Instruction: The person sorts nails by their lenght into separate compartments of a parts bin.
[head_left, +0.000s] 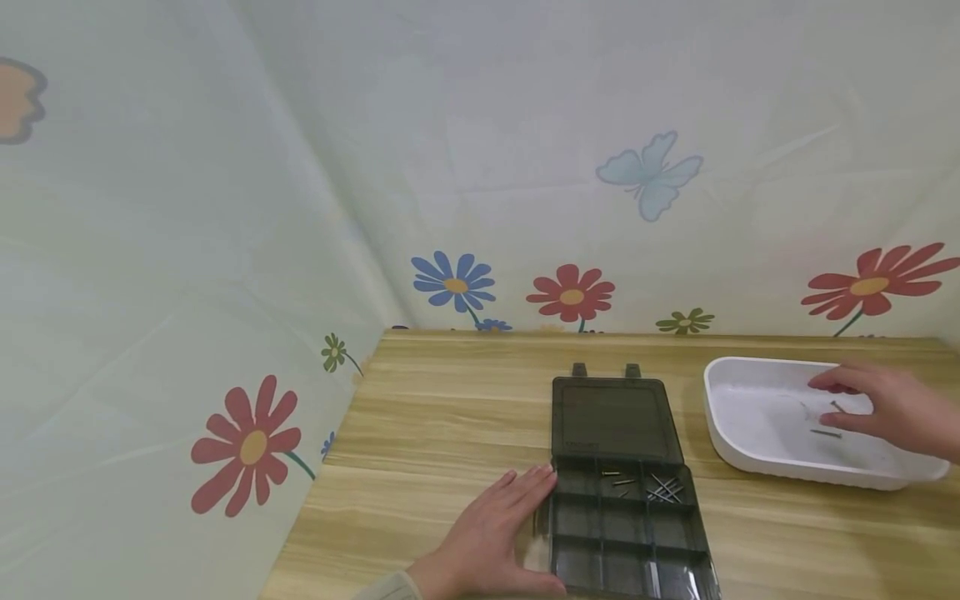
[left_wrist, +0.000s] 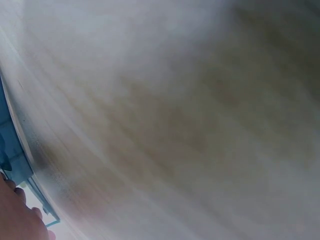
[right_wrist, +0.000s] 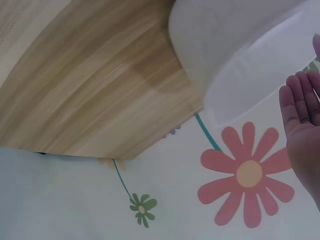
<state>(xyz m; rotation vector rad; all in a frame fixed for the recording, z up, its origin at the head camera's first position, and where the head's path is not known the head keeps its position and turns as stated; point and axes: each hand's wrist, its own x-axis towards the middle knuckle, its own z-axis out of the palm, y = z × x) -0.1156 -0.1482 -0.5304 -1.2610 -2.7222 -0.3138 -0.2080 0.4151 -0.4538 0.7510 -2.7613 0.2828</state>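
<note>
A dark see-through compartment box (head_left: 626, 521) lies on the wooden table with its lid (head_left: 615, 421) folded back. Several nails (head_left: 664, 489) sit in its upper right compartment, and a few brass-coloured screws (head_left: 622, 481) in the upper middle one. My left hand (head_left: 491, 533) rests against the box's left side, fingers extended. Over the white tray (head_left: 750, 457) is my right hand (head_left: 892, 404), thumb and fingers apart with nothing between them. Below it in the tray lie a screw (head_left: 827, 433) and another (head_left: 837, 407). In the right wrist view the right hand (right_wrist: 305, 120) has relaxed fingers.
The wood-grain table (head_left: 427, 417) meets a pale cloth wall (head_left: 510, 167) printed with flowers and a butterfly at the back and left. Two latch tabs (head_left: 633, 370) stick out from the lid's far edge.
</note>
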